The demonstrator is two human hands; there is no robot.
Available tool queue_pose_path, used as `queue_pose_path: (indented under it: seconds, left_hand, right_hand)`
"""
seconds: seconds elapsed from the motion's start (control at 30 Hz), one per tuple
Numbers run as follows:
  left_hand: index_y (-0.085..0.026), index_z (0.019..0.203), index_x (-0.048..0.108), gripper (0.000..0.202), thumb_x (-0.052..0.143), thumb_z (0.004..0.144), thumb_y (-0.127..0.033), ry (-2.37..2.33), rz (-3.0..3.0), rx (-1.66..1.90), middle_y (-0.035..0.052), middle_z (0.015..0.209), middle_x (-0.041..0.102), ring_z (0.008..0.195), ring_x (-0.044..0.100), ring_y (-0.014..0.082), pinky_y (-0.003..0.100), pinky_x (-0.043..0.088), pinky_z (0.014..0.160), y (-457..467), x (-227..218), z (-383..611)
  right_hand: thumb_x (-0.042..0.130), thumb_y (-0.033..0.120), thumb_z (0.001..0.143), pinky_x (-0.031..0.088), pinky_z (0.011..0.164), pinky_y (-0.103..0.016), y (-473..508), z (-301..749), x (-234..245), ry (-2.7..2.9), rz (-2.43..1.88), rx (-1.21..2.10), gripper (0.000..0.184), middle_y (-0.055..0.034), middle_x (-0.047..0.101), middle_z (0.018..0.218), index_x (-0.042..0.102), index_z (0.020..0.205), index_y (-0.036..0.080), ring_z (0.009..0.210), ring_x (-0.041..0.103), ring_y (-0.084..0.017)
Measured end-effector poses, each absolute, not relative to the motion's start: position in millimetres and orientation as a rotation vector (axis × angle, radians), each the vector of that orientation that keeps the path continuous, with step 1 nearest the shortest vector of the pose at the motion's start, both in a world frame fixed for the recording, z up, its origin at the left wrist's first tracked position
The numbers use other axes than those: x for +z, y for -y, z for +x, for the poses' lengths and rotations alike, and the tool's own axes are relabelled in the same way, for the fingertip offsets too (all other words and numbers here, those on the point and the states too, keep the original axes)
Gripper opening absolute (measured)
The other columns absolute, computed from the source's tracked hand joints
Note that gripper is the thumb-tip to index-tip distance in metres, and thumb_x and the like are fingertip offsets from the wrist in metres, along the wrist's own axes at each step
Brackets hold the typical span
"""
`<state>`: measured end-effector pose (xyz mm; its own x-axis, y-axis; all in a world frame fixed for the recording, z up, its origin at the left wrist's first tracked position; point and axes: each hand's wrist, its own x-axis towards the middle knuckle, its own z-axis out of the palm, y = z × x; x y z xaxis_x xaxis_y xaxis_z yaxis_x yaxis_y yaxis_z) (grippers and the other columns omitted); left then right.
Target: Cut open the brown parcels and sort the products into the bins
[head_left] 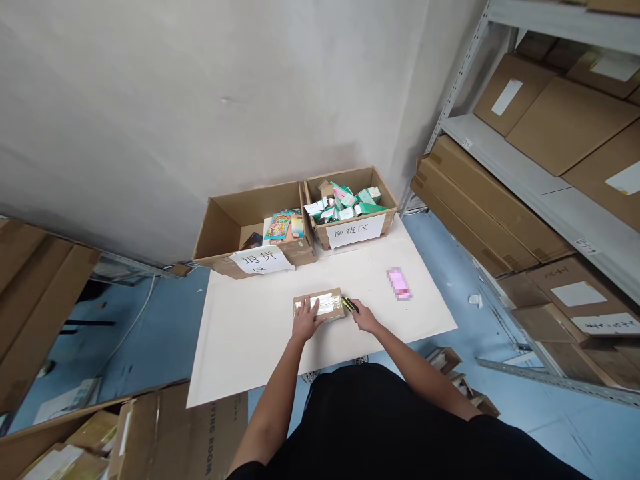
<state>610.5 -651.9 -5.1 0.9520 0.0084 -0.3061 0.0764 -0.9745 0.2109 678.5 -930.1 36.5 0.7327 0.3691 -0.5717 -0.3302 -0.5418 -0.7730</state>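
Note:
A small brown cardboard parcel [327,304] with a white label and shiny tape lies flat on the white tabletop [245,333]. My left hand [305,321] rests on its left part, fingers spread over the top. In my right hand [366,318] is a black and yellow utility knife [350,305], gripped with the fingers wrapped round it. The knife's front end is at the parcel's right end; whether the blade touches the cardboard is too small to tell.
Behind the parcel stand two open cartons: the left carton [220,263] holds coloured packs, the right carton [387,223] several green and white boxes. A blurred pink item [399,283] lies on the right. Shelving [525,163] with boxes rises at right; a large carton [180,433] stands front left.

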Motion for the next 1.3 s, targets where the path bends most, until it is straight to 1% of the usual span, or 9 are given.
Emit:
queue_pose_path:
  seconds: [0.3,0.4,0.63,0.77,0.9,1.0,1.1,1.2,1.3]
  left_hand:
    - [-0.029,0.166,0.035,0.081,0.056,0.096,-0.066,-0.114,2.906,-0.498,0.0151,0.176,0.025,0.162,0.021,0.0371,0.055,0.032,0.124,655.3,15.9,615.9]
    - [-0.03,0.162,0.043,0.083,0.063,0.091,-0.069,-0.135,2.904,-0.501,0.0144,0.172,0.035,0.158,0.03,0.0358,0.051,0.035,0.123,648.7,28.2,630.0]
    - [-0.028,0.166,0.033,0.075,0.045,0.1,-0.061,-0.239,2.932,-0.554,0.0168,0.171,0.035,0.158,0.028,0.0377,0.056,0.031,0.122,640.2,35.3,637.4]
    - [-0.014,0.164,0.036,0.069,0.034,0.105,-0.051,-0.518,2.941,-0.519,0.0253,0.143,0.06,0.132,0.056,0.0378,0.052,0.044,0.107,648.8,31.2,608.3]
    - [-0.016,0.152,0.052,0.055,0.035,0.106,-0.04,-0.389,2.867,-0.662,0.0187,0.124,0.069,0.111,0.066,0.0298,0.041,0.052,0.092,656.3,38.5,593.5]
    - [-0.023,0.151,0.054,0.052,0.048,0.099,-0.024,-0.175,2.931,-0.564,0.0169,0.14,0.063,0.127,0.06,0.03,0.039,0.053,0.095,655.9,49.1,609.4]
    - [-0.03,0.162,0.039,0.082,0.066,0.086,-0.017,0.265,2.949,-0.57,0.0127,0.169,0.039,0.154,0.036,0.0345,0.046,0.045,0.113,649.5,55.0,638.5]
    - [-0.036,0.167,0.029,0.103,0.08,0.077,-0.028,0.583,2.88,-0.758,0.0066,0.179,0.017,0.164,0.014,0.0376,0.053,0.033,0.125,642.1,51.1,660.1]
    - [-0.038,0.168,0.026,0.111,0.086,0.074,-0.039,0.486,2.875,-0.888,0.0062,0.179,0.015,0.164,0.014,0.0389,0.054,0.04,0.119,643.0,39.6,660.3]
  right_hand:
    - [0.058,0.036,0.099,0.043,0.046,-0.023,959.3,650.3,33.4,0.013,-1.875,0.957,0.046,0.0067,0.057,0.066,0.055,0.145,0.03,0.043,0.047,-0.012]
    - [0.049,0.042,0.102,0.045,0.045,-0.023,958.9,636.5,25.3,-0.153,-1.858,0.831,0.051,0.0063,0.059,0.069,0.046,0.152,0.031,0.046,0.051,-0.014]
    - [0.069,0.051,0.093,0.06,0.088,-0.036,870.0,648.0,18.2,-0.26,-2.107,0.626,0.086,-0.01,0.071,0.13,0.026,0.163,0.027,0.111,0.074,-0.028]
    - [0.073,0.053,0.09,0.055,0.098,-0.039,825.9,698.8,23.0,-0.311,-2.273,0.597,0.094,-0.0137,0.071,0.134,0.025,0.165,0.023,0.123,0.069,-0.032]
    - [0.081,0.048,0.084,0.055,0.095,-0.037,802.7,755.3,34.4,-0.258,-2.322,0.597,0.101,-0.015,0.073,0.128,0.027,0.164,0.02,0.12,0.07,-0.033]
    - [0.078,0.048,0.086,0.055,0.095,-0.036,808.2,767.3,41.9,-0.23,-2.294,0.529,0.096,-0.0128,0.074,0.126,0.027,0.164,0.021,0.118,0.071,-0.031]
    - [0.072,0.052,0.09,0.055,0.096,-0.037,835.2,737.0,38.8,-0.247,-2.266,0.426,0.087,-0.0125,0.073,0.13,0.031,0.161,0.022,0.119,0.071,-0.031]
    - [0.078,0.057,0.084,0.054,0.098,-0.04,864.2,684.2,22.9,-0.253,-2.271,0.561,0.094,-0.0135,0.069,0.137,0.034,0.16,0.023,0.124,0.069,-0.033]
    - [0.082,0.058,0.079,0.054,0.097,-0.041,874.7,656.1,9.4,-0.285,-2.277,0.703,0.101,-0.0148,0.07,0.134,0.034,0.16,0.022,0.124,0.068,-0.035]
